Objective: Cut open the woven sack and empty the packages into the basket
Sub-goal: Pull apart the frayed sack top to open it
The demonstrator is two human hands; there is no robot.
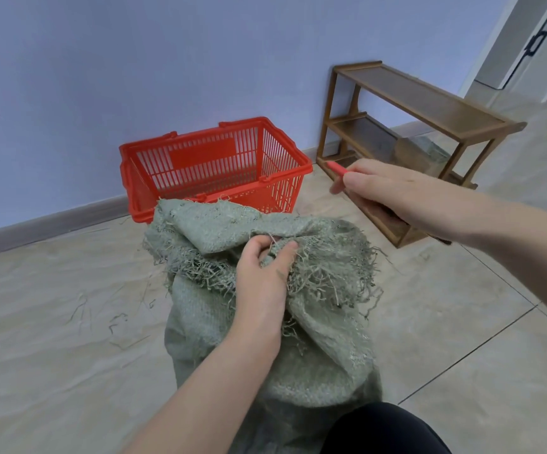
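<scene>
I am looking down at a pale beige tiled floor [52, 306] where a grey-green woven plastic sack [314, 362] stands upright in the middle, just in front of my dark-clothed knee [387, 430]. The sack's top edge is ragged, with loose strands hanging all round a dark opening; what lies inside is hidden.

My left hand [262, 276] reaches in from below. Its fingers and thumb are curled tight, pinching a bunch of the frayed cloth at the sack's mouth.

My right hand [387, 188] is raised above the floor to the right of the sack, apart from it. Its fingers are closed round a slim red tool [339, 168], whose tip pokes out past my thumb towards the left. I cannot make out a blade.

A bright red slatted plastic shopping basket [200, 165] sits on the floor just beyond the sack, against the pale blue wall [134, 60] at the floor's far edge, with its handles folded down on the rim.

Towards the far right corner, a low brown wooden three-tier shelf rack [429, 103] stands along the wall. Thin stray sack fibres [115, 319] lie scattered on the tiles to the left of the sack.
</scene>
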